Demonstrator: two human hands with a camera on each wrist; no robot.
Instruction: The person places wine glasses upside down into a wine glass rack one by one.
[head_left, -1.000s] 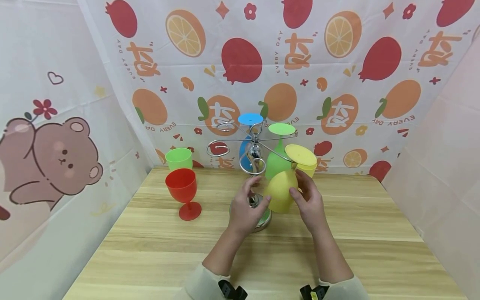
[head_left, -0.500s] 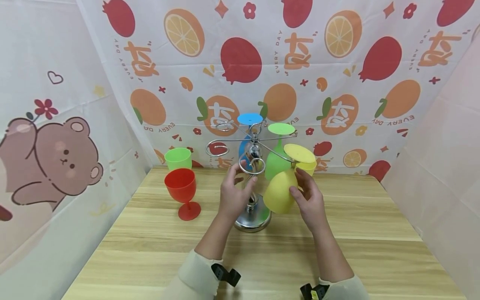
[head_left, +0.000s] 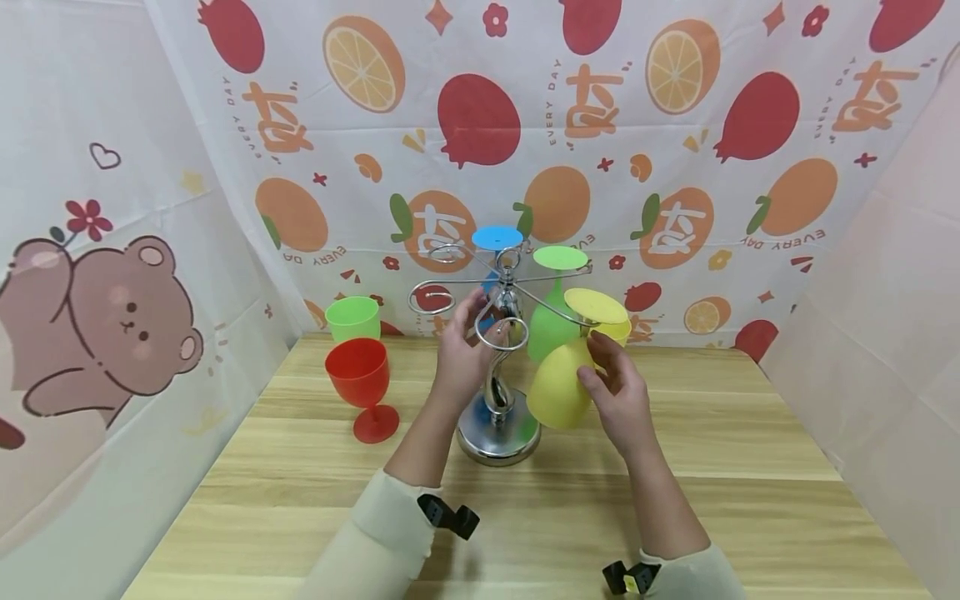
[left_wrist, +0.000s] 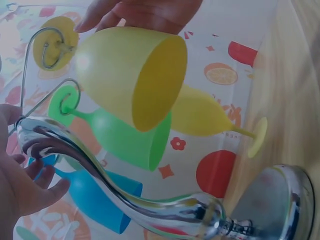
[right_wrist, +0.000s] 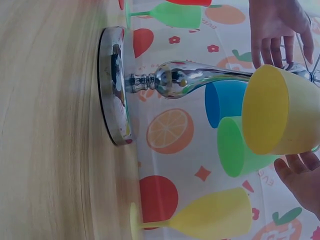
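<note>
A yellow goblet (head_left: 558,387) hangs upside down from a front-right arm of the chrome goblet rack (head_left: 498,429), its bowl tilted. My right hand (head_left: 624,404) holds it at the side of the bowl near the stem, thumb toward me. My left hand (head_left: 467,358) is at the top of the rack's post, thumb and fingers on either side with the fingers loosely extended; in the left wrist view a fingertip reaches the post's top. A green goblet (head_left: 551,327) and a blue goblet (left_wrist: 97,195) also hang upside down on the rack.
At the left of the table a red goblet (head_left: 358,372) stands upright, with a green goblet (head_left: 352,319) behind it. Another yellow goblet (right_wrist: 215,215) stands upright behind the rack's right side. A fruit-print cloth (head_left: 480,117) hangs at the table's back edge.
My left hand has let go of the hanging yellow goblet's bowl and moved up and left to the rack's post. My right hand stays at the goblet, which tilts slightly more.
</note>
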